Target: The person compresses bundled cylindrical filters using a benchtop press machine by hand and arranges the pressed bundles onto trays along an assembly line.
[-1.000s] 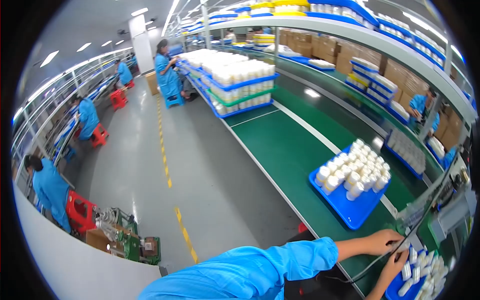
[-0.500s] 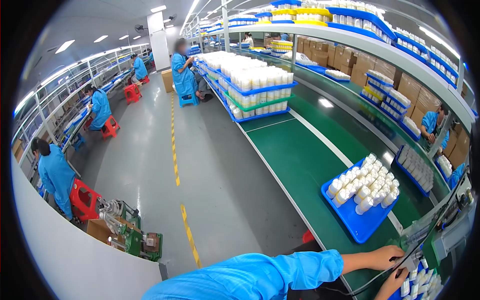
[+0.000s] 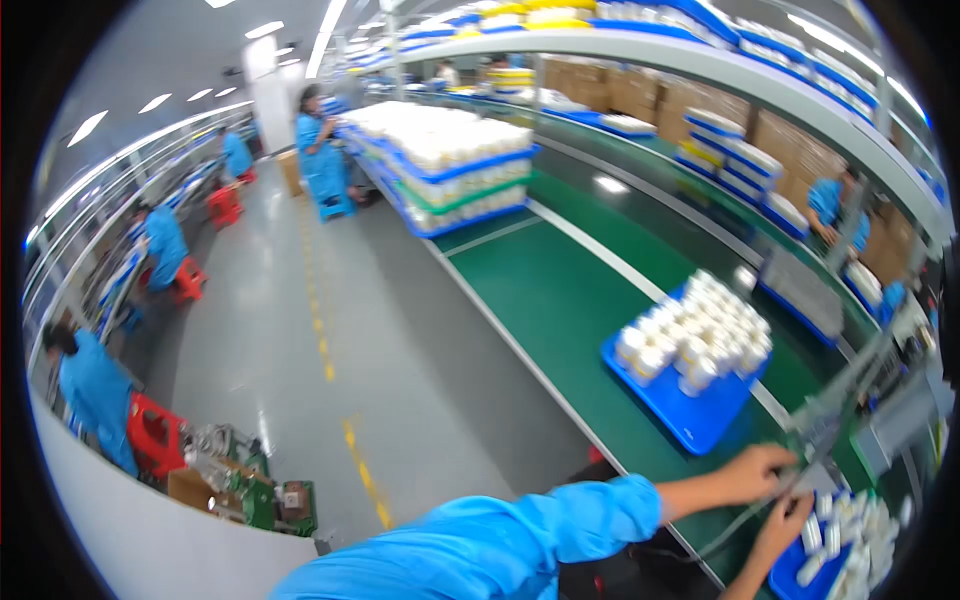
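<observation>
My left hand [image 3: 757,473] reaches from a blue sleeve to the grey machine at the right edge. Its fingers are bent and closed, and whatever they hold is too blurred to make out. Just below it, my right hand [image 3: 788,522] has its fingers curled together at the machine's front; their contents are hidden. Beside the right hand, a blue tray [image 3: 812,573] carries loose white cylindrical pieces [image 3: 832,540], some lying on their sides. Beyond my left hand, another blue tray [image 3: 690,428] holds many upright white cylinders [image 3: 702,330] on the green belt.
The grey machine [image 3: 905,425] and a cable stand close to my hands. Stacked trays of white cylinders [image 3: 465,185] sit farther along the green conveyor [image 3: 560,290]. A loaded shelf [image 3: 640,45] runs overhead. Several people in blue work nearby; red stools [image 3: 155,435] stand left.
The camera view has shifted, so the scene sits farther left and is more blurred. My hands have come slightly apart from the machine, and more of the lower tray shows.
</observation>
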A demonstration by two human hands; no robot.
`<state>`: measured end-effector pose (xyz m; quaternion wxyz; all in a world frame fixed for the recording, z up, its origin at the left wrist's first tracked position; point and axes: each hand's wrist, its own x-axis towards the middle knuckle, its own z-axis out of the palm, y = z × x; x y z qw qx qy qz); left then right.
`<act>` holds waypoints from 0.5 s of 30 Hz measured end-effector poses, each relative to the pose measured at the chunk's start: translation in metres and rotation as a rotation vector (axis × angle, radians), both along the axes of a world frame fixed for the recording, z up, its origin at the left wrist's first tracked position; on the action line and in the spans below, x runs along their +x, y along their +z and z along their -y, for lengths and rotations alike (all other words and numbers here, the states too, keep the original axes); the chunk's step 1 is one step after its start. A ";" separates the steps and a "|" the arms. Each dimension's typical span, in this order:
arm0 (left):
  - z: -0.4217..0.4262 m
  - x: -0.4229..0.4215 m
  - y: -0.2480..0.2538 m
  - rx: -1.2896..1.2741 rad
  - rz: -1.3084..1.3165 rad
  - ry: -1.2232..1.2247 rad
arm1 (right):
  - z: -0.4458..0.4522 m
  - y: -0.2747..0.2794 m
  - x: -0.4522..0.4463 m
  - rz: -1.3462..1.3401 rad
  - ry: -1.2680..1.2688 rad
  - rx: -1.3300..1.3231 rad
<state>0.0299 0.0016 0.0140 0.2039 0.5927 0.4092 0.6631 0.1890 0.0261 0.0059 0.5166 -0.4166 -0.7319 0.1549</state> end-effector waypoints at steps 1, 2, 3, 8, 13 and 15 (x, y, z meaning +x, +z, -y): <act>0.010 -0.005 0.002 0.005 0.119 0.114 | -0.003 -0.006 0.002 0.048 -0.078 0.012; 0.031 -0.016 0.014 -0.013 0.104 0.242 | -0.001 -0.004 0.003 0.105 -0.136 -0.056; 0.051 -0.022 0.030 -0.102 0.236 0.225 | -0.001 -0.004 0.004 0.089 -0.115 -0.063; 0.160 -0.016 0.117 0.148 0.045 -0.354 | 0.025 0.028 -0.015 -0.041 -0.073 -0.093; 0.190 0.014 0.211 0.365 -0.714 -1.123 | 0.026 0.030 -0.016 -0.057 -0.053 -0.082; 0.197 0.034 0.209 0.415 -0.613 -1.240 | 0.019 0.025 -0.014 -0.001 -0.059 -0.014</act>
